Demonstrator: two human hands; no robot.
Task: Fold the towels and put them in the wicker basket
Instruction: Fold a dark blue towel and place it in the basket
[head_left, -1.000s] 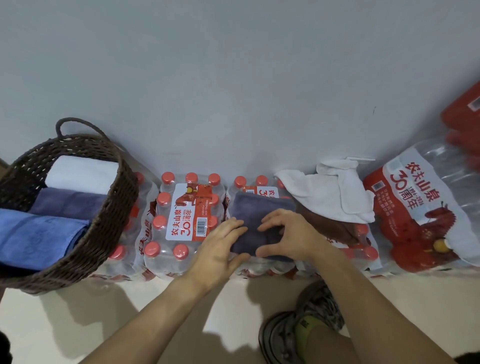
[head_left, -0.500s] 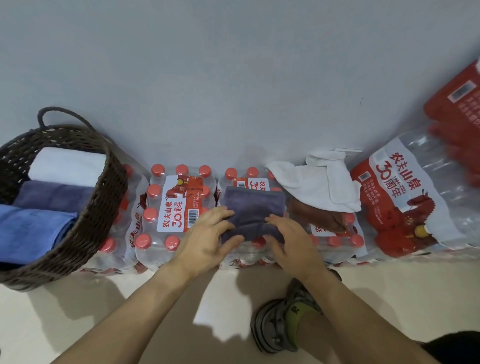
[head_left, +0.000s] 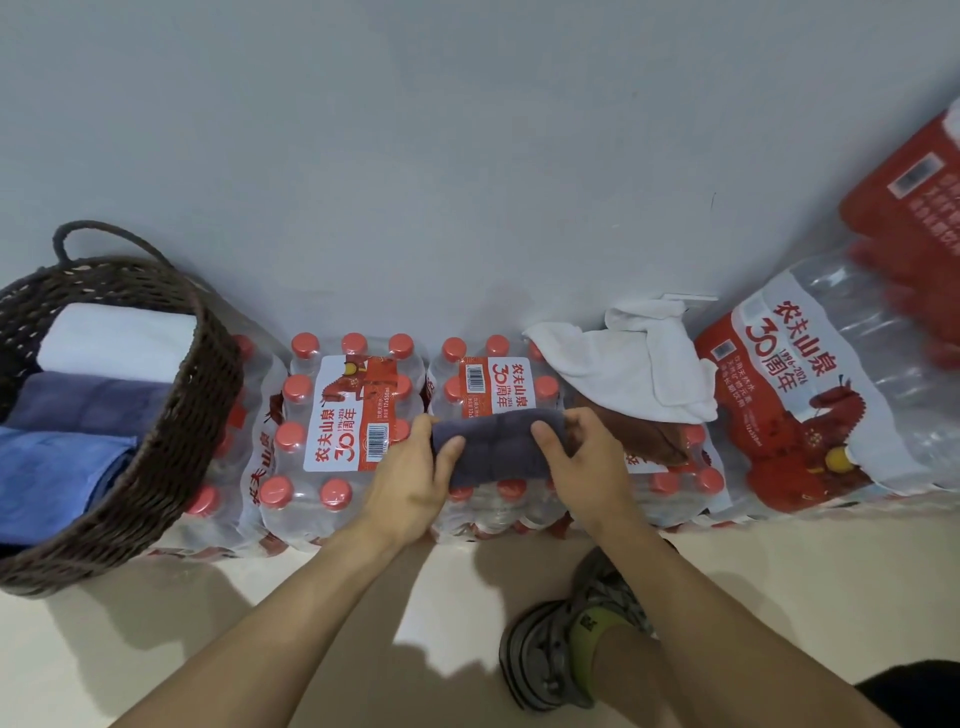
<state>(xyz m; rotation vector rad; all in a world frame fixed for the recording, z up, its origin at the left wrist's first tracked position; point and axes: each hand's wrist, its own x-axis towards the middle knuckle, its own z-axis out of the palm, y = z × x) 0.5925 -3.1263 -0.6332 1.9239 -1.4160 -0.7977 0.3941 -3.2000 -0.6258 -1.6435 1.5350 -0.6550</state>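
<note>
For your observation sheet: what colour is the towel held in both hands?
Dark greyish purple towel, seen clearly in the head view.

Wicker basket (head_left: 171, 447), far left: dark brown weave. Inside it: white towel (head_left: 114, 338), purple-grey towel (head_left: 88, 405), blue towel (head_left: 52, 473). Folded towel (head_left: 493, 447), centre: dark grey-purple. Loose towel (head_left: 623, 364), right: white. Bottle packs (head_left: 337, 415): clear, red caps, red-and-white labels. Floor (head_left: 260, 623): cream.
</note>
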